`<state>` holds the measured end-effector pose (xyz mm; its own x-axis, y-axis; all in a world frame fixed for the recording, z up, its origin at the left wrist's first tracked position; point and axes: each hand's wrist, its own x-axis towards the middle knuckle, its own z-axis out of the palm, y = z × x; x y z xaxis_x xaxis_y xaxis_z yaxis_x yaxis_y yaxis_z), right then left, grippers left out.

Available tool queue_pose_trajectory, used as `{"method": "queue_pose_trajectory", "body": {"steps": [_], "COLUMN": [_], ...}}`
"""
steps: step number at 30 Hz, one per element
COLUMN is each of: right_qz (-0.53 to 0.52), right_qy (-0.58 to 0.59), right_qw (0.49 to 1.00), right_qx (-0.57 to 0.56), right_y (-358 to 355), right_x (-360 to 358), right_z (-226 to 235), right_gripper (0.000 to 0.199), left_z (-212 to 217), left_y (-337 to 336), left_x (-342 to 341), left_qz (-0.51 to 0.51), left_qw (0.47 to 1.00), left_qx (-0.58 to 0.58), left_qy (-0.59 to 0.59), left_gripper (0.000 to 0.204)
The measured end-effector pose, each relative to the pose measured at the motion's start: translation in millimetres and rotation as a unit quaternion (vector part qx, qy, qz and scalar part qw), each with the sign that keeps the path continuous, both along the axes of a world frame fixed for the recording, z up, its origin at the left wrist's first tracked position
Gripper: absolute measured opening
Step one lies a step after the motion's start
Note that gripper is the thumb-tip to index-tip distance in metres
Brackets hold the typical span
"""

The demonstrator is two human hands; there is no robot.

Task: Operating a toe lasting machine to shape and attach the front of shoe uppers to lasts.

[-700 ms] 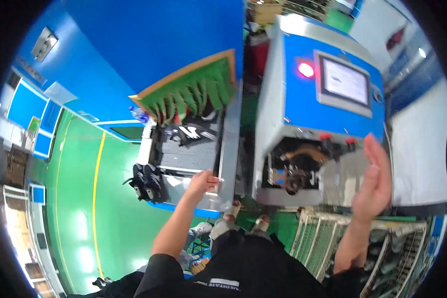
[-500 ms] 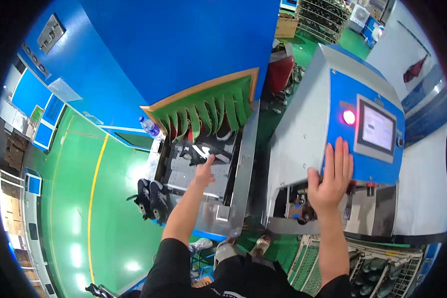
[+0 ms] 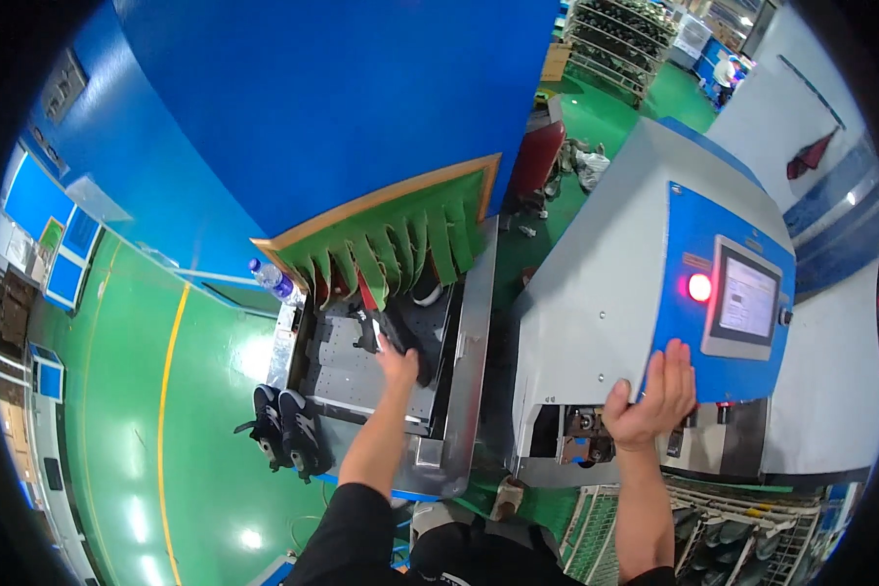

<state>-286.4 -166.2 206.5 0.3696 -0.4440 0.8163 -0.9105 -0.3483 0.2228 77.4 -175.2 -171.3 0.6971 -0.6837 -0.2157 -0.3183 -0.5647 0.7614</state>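
Note:
My left hand (image 3: pixel 397 365) is closed round a black shoe (image 3: pixel 403 334) at the mouth of a blue oven-like machine (image 3: pixel 361 107). A second dark shoe (image 3: pixel 366 334) shows partly beside it, on the perforated metal plate (image 3: pixel 347 376). Green strip curtains (image 3: pixel 391 249) hang over the opening, with more shoes partly hidden behind them. My right hand (image 3: pixel 652 398) rests with fingers stretched out on the lower edge of the blue control panel (image 3: pixel 679 303) of a grey machine. Above it are a lit red button (image 3: pixel 699 287) and a screen (image 3: pixel 747 301).
A pair of black shoes (image 3: pixel 288 430) stands on the metal ledge at the left. A plastic bottle (image 3: pixel 272 279) is beside the curtain. At lower right is a white wire rack (image 3: pixel 606 532) with shoe-shaped dark pieces. The green floor (image 3: pixel 132 391) has a yellow line.
My left hand has taken hold of the shoe and turned it so it points toward me. My right hand has slid down the panel slightly. The view has shifted a little.

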Motion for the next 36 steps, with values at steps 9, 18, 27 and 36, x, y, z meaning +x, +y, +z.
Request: {"method": "queue_pose_trajectory", "body": {"steps": [9, 18, 27, 36], "right_qz": [0.161, 0.183, 0.286, 0.170], "right_qy": [-0.211, -0.594, -0.622, -0.324], "right_qw": [0.955, 0.629, 0.543, 0.775], "right_qx": [0.134, 0.467, 0.486, 0.516], "right_y": [70, 184, 210, 248], "right_x": [-7, -16, -100, -195], "right_z": [-15, -22, 2, -28], "right_gripper": [0.044, 0.121, 0.126, 0.112], "left_z": [171, 326, 350, 312], "left_y": [162, 300, 232, 266], "left_x": [-17, -194, -317, -356], "left_qz": [-0.080, -0.450, -0.181, -0.492], "left_qw": [0.864, 0.841, 0.940, 0.863], "left_qx": [-0.137, -0.256, -0.142, -0.037], "left_qy": [0.477, 0.157, 0.250, -0.106], "left_gripper": [0.064, 0.077, 0.096, 0.033]}}
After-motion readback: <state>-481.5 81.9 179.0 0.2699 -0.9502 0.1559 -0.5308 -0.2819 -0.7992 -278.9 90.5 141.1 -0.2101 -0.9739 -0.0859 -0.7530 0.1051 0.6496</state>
